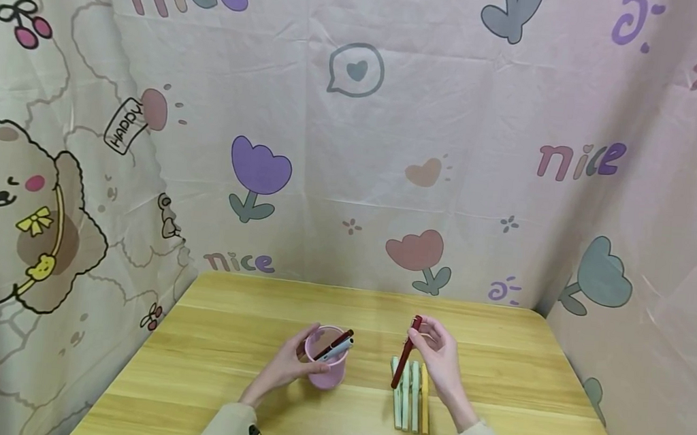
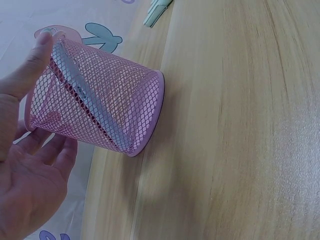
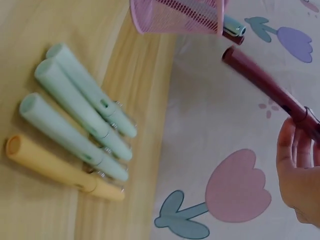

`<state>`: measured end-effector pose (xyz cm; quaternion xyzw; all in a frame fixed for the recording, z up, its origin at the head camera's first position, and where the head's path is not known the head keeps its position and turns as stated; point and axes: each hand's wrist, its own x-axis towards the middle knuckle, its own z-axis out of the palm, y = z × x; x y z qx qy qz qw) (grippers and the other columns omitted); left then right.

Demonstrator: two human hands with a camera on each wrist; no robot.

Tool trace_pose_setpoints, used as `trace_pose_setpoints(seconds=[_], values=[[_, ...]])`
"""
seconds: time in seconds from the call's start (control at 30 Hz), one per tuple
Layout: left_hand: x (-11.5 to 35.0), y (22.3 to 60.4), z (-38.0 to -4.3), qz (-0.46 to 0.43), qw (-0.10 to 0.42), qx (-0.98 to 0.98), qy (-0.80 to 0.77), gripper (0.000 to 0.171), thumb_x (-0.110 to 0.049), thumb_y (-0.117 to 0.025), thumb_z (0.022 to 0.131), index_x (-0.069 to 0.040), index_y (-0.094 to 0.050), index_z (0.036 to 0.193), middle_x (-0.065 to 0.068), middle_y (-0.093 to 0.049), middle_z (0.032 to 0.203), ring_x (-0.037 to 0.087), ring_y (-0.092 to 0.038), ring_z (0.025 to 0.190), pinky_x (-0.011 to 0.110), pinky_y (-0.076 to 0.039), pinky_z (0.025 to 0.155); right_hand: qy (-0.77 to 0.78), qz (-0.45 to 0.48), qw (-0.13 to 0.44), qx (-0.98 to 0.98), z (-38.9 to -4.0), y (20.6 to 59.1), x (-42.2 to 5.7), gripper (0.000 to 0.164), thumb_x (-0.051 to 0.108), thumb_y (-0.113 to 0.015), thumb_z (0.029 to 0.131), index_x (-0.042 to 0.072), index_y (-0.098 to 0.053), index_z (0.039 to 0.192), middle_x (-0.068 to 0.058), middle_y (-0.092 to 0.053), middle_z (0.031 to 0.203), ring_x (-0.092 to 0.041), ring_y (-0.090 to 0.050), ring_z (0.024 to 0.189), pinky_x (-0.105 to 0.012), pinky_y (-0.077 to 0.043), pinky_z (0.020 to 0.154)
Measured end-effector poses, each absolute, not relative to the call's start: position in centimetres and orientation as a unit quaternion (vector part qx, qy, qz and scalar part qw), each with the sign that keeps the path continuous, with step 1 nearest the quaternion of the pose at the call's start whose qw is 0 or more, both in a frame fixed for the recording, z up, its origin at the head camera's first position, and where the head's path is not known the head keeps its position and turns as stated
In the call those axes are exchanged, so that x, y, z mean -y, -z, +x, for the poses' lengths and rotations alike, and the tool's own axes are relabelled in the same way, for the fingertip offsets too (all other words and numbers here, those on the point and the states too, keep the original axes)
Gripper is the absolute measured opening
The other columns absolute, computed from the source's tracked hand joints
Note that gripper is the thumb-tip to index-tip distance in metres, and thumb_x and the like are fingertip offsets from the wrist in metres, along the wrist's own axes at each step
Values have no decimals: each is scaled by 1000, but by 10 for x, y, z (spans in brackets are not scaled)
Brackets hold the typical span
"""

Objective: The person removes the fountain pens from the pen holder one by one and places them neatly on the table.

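Observation:
My left hand [image 1: 290, 365] grips a pink mesh pen holder [image 2: 100, 95] near its rim, thumb on one side and fingers on the other. Inside it lean a dark red pen [image 1: 341, 340] and a light blue pen [image 2: 85, 90]. Between thumb and fingers, my right hand [image 1: 440, 354] pinches another dark red pen [image 3: 265, 82] by its upper end, above the table and to the right of the holder. Below that hand, three pale green pens [image 3: 75, 130] and a yellow pen [image 3: 55, 165] lie side by side on the table.
The wooden table [image 1: 243, 305] reaches back to a hanging cloth [image 1: 353, 156] printed with flowers and words. More printed cloth [image 1: 16, 219] hangs along the left side, and the right side is draped too.

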<state>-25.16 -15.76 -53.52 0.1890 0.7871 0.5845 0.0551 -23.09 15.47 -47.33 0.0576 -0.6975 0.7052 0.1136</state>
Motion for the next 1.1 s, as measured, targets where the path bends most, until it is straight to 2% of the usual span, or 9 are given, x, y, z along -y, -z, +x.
trace_pose_setpoints(seconds=[0.3,0.5,0.7,1.0,1.1], values=[[158,536,-253,194,52,-788,-582,98,-18,-84,82,10,-24,154,34,-38,154,54,-42,139,60,-39,117,-703,42,106,701,-230,484,-168,35,3,-67,94,-10,-55,124,4,-68,88,-7,-69,77,-21,-62,75],[157,536,-253,190,55,-784,-588,98,-17,-84,81,8,-25,155,33,-39,154,51,-43,140,58,-39,117,-690,29,87,718,-230,492,-177,36,6,-66,95,-8,-56,126,9,-68,86,-7,-68,77,-23,-63,77],[157,536,-253,194,56,-788,-581,99,-18,-84,82,9,-24,155,33,-38,154,52,-42,140,59,-39,117,-667,12,74,742,-231,503,-188,41,9,-65,97,-9,-54,132,12,-69,84,-5,-67,78,-20,-60,77],[158,535,-252,199,59,-788,-580,99,-17,-84,82,8,-23,155,33,-37,156,52,-41,141,58,-39,118,-649,-22,62,758,-233,522,-203,44,11,-65,97,-6,-54,136,9,-70,85,-6,-65,77,-19,-57,75],[158,535,-252,195,61,-788,-581,98,-18,-84,82,7,-23,156,32,-36,156,52,-41,141,58,-39,118,-647,-27,59,760,-234,527,-207,45,11,-65,97,-6,-54,137,5,-72,88,-5,-65,77,-19,-57,75]])
